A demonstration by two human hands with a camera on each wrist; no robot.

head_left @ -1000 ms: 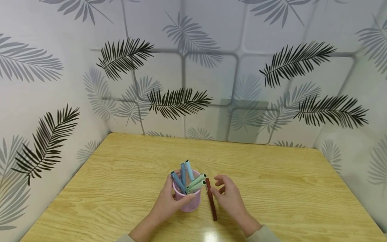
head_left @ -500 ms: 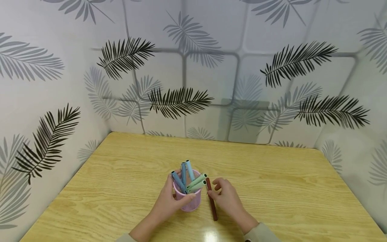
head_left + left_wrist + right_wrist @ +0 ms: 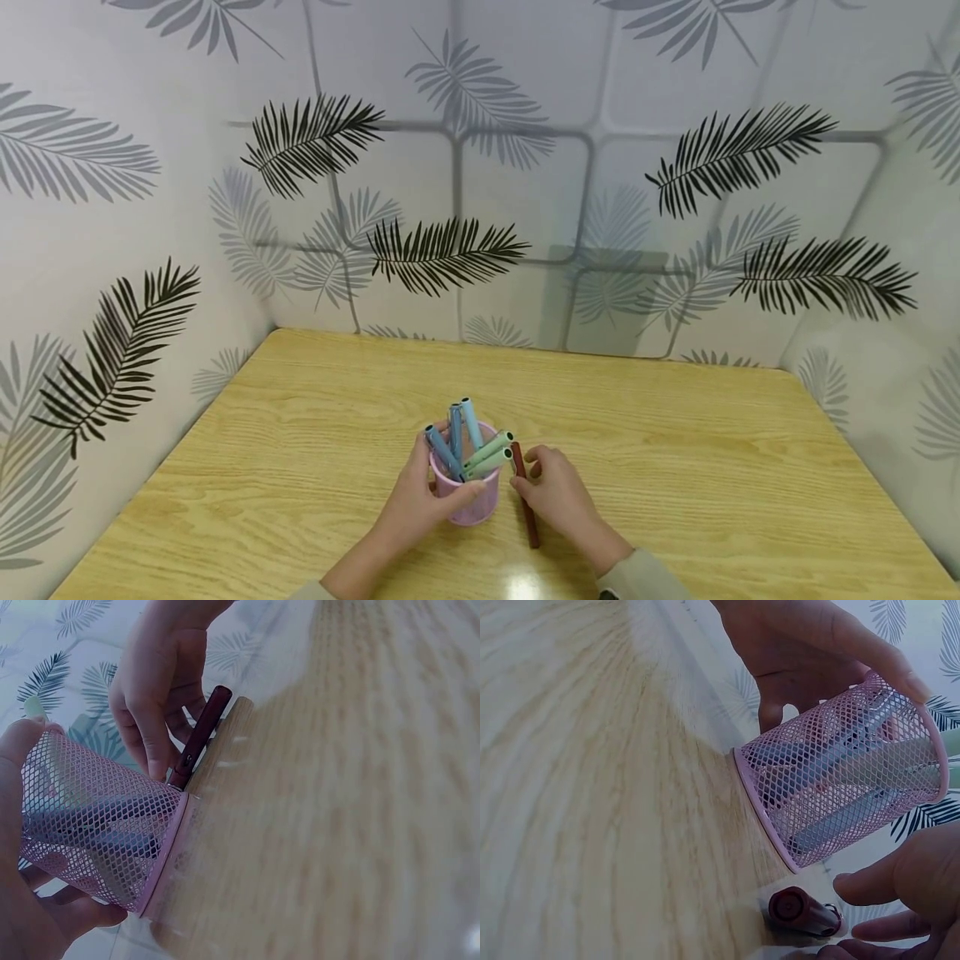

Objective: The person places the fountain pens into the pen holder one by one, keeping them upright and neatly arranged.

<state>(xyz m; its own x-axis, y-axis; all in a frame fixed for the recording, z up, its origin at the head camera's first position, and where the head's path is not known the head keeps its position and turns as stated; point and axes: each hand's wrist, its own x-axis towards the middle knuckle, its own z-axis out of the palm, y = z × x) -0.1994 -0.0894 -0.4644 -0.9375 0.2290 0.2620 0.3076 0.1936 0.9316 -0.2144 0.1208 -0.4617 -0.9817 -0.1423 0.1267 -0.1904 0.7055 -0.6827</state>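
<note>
My left hand (image 3: 423, 492) grips a pink mesh pen holder (image 3: 474, 502), thumb at the near rim and fingers around the far side. Blue and pale green capped pens (image 3: 487, 450) lean out of its top; through the mesh (image 3: 840, 776) their barrels show in the right wrist view. Just right of the holder a dark red pen (image 3: 530, 521) lies on the table, its clip end away from me. Around that end hovers my right hand (image 3: 562, 496), thumb and fingers loosely bent on either side of the pen (image 3: 802, 911), with a gap under the thumb.
The holder stands upright on a wood-grain table (image 3: 675, 450). Behind the table rises a pale wall (image 3: 517, 200) with leaf patterns, and similar walls flank it on the left and right.
My right hand has moved slightly left and toward me, its thumb now overlapping the red pen. The left hand, holder and pens have stayed put.
</note>
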